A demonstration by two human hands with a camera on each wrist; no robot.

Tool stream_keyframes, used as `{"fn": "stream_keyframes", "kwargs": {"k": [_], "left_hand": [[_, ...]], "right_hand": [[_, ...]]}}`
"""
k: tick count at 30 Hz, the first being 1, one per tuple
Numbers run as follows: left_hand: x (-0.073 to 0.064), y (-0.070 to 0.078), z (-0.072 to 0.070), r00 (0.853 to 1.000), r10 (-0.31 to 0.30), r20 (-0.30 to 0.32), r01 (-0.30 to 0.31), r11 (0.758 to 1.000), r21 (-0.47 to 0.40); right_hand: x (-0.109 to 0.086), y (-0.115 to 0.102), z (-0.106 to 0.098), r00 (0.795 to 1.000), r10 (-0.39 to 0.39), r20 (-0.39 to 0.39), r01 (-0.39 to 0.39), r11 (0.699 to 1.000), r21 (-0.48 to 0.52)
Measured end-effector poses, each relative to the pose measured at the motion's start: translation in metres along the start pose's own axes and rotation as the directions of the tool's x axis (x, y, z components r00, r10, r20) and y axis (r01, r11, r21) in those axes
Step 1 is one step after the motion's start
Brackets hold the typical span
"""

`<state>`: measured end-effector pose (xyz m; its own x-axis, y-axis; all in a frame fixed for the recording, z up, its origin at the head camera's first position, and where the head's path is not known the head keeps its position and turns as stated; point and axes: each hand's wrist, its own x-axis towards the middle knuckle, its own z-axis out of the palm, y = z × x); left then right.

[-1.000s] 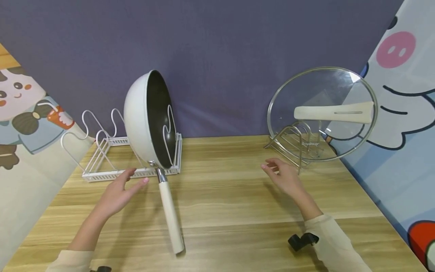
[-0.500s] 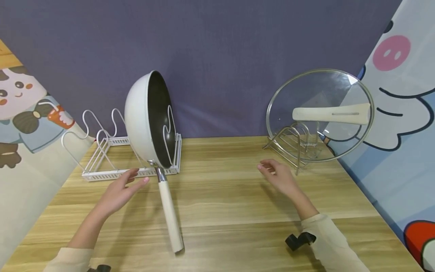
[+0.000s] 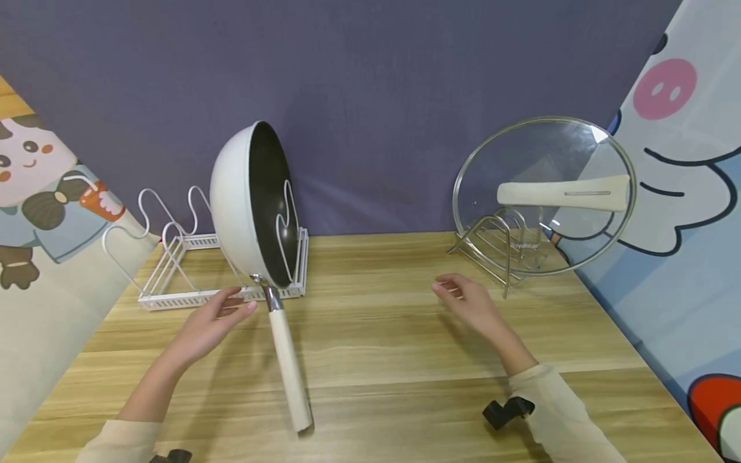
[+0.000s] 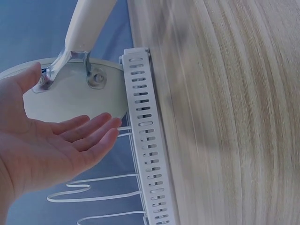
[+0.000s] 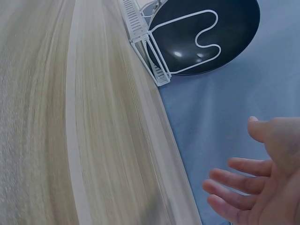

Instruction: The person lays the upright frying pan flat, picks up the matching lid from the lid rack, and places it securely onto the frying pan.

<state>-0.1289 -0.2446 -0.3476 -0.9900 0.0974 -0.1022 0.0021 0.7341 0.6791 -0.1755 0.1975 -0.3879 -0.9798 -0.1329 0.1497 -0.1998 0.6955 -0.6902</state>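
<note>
A white wok (image 3: 234, 199) with a dark inside stands on its side in a white wire rack (image 3: 173, 300) at the left. Its cream handle (image 3: 291, 373) slants down toward the front of the table. My left hand (image 3: 202, 328) hovers just left of that handle, fingers spread and holding nothing; the left wrist view shows its palm near the wok's underside. On the right, a glass lid (image 3: 556, 154) with a cream handle (image 3: 564, 193) leans upright in a small metal rack (image 3: 492, 257). In front of this rack is my right hand (image 3: 471, 305), fingers loosely bent, nothing in it.
The wooden table (image 3: 376, 360) stretches between the two racks. A dark cloth wall (image 3: 370, 116) rises behind it, with cartoon-printed panels (image 3: 689, 257) at both sides. Black straps (image 3: 509, 411) sit on the sleeves near the wrists.
My right hand has drifted slightly left, away from the metal rack. The left hand has edged a little right, toward the wok's handle. Wok and lid remain in their racks.
</note>
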Motion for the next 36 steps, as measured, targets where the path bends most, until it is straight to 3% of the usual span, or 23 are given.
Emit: {"fn": "stream_keyframes", "kwargs": {"k": [13, 26, 36], "left_hand": [[-0.001, 0.002, 0.002, 1.000, -0.005, 0.027, 0.007, 0.999, -0.042], [0.002, 0.004, 0.005, 1.000, 0.021, 0.017, -0.020, 0.998, -0.055], [0.004, 0.002, 0.008, 0.999, 0.023, 0.026, -0.021, 0.998, -0.061]], "right_hand": [[-0.002, -0.007, 0.005, 0.993, 0.050, 0.110, -0.057, 0.996, 0.063], [-0.002, -0.012, 0.014, 0.965, 0.089, 0.245, -0.151, 0.957, 0.246], [-0.001, -0.011, 0.021, 0.952, 0.082, 0.293, -0.170, 0.942, 0.289]]}}
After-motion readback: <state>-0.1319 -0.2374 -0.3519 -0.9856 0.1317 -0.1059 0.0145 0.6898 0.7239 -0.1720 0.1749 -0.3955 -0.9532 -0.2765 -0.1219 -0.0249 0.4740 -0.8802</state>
